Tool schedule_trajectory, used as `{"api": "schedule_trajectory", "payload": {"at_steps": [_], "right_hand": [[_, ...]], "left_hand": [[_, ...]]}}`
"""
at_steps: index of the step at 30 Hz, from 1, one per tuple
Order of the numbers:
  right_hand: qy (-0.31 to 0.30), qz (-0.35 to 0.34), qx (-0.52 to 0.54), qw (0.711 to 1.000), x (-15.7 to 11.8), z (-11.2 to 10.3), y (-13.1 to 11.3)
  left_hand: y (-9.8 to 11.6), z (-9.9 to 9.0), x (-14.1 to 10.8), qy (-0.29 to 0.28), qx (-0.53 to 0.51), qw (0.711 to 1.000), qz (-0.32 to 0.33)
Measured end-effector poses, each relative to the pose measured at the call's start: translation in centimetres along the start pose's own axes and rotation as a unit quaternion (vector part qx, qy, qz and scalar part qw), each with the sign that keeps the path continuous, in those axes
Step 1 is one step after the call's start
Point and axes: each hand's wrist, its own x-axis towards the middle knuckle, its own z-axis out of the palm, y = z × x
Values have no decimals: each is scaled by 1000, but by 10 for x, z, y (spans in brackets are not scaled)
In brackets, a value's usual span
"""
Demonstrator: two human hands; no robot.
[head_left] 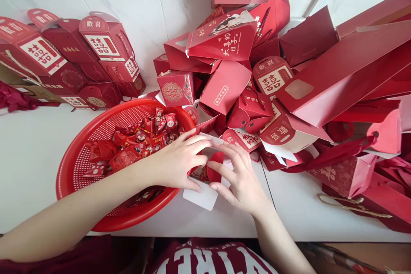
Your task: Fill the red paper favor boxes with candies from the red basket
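Note:
Both hands are at a small red box (pixel 214 167) with raised flaps, in front of the heap of boxes. A white inner flap (pixel 201 195) sticks out toward me, and something red and dark shows inside the box. My left hand (pixel 178 160) touches its left side, fingers bent over the opening. On the right side, my right hand (pixel 236 177) has its fingers curved around the edge. Just left of the box stands a red perforated basket (pixel 75 147) holding many red wrapped candies (pixel 128 158); my left forearm passes over it.
Closed red boxes (pixel 104 45) are stacked at the back left against the tiled wall. A large heap of red cartons (pixel 224 87) fills the back and right. Rope handles (pixel 356 207) lie at the right. The white table's (pixel 289 222) front edge is close to my body.

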Motion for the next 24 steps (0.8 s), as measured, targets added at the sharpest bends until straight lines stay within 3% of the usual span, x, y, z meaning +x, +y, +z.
{"api": "schedule_trajectory", "payload": {"at_steps": [7,14,20,24], "right_hand": [[-14,-63,35,997,-5,17,3],[147,-9,8,989,-24,13,23],[187,36,20,981,-30,15,32],[175,40,48,983,-31,14,36]], "left_hand": [[-2,-1,1,-23,-18,998,-52],[-7,-2,2,-45,-65,993,-92],[-14,-8,2,-36,-96,992,-72],[-16,-9,-1,-35,-93,993,-57]]}}
